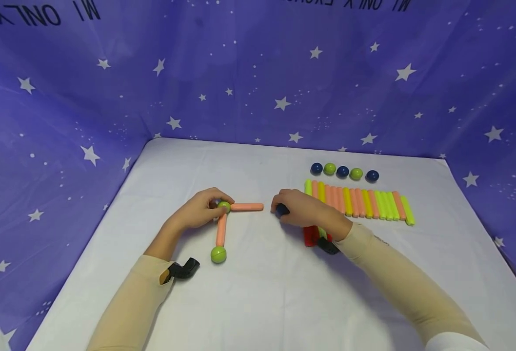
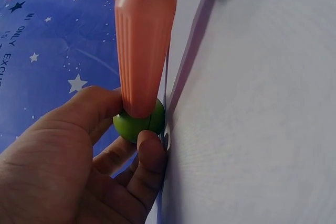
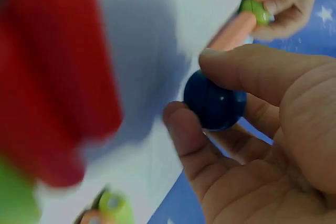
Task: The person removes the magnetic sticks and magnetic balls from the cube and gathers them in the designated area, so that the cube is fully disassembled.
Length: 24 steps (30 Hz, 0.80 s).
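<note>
My left hand [image 1: 203,208] pinches a green ball [image 2: 137,124] at the corner of a small L-shaped piece. From that ball one salmon stick [image 1: 247,207] points right, its far end bare. A second salmon stick [image 2: 143,51] runs toward me to another green ball [image 1: 218,254]. A dark blue ball [image 3: 214,100] is gripped between the thumb and fingers of my right hand [image 1: 304,208], a short gap right of the bare stick end. In the head view my fingers cover most of this blue ball.
Several blue and green balls [image 1: 343,171] line up at the back right. In front of them lies a row of salmon, yellow and lime sticks [image 1: 358,202]. Red sticks [image 1: 309,236] lie beneath my right wrist, partly hidden. A starry purple cloth [image 1: 258,78] walls the white table [image 1: 258,302].
</note>
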Available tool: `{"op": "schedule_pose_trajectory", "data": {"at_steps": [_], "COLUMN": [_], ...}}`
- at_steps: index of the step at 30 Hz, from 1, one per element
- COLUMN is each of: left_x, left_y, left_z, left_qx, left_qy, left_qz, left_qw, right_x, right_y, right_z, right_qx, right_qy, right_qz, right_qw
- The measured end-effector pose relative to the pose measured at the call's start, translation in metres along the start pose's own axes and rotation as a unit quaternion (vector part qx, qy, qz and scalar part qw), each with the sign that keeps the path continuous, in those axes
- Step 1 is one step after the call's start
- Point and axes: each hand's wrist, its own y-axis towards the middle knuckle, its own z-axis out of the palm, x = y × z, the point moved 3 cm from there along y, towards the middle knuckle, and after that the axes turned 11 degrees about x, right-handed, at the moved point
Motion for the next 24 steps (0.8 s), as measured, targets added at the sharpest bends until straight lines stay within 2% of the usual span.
{"op": "schedule_pose_trajectory", "data": {"at_steps": [4,8,13,18,24], "left_x": [0.001,0.001,0.002,0.0,0.0], "left_y": [0.0,0.0,0.0,-0.001,0.0], "left_z": [0.0,0.0,0.0,0.0,0.0], "left_qx": [0.0,0.003,0.004,0.002,0.005], "left_qy": [0.003,0.001,-0.002,0.004,-0.003], "left_qz": [-0.001,-0.002,-0.003,-0.005,-0.005], "left_qw": [1.0,1.0,1.0,1.0,1.0], "right_x": [-0.02,-0.046,-0.094,-0.151,-0.215], "right_y": [-0.017,-0.037,-0.065,-0.094,-0.124], "right_z": [-0.012,-0.024,-0.042,-0.058,-0.068], "right_qx": [-0.044,-0.09,-0.147,-0.202,-0.204], "right_qy": [0.046,0.092,0.122,0.113,0.129], "right_qz": [-0.003,0.025,0.097,0.161,0.255], "right_qw": [0.998,0.9914,0.9768,0.9596,0.9362]}}
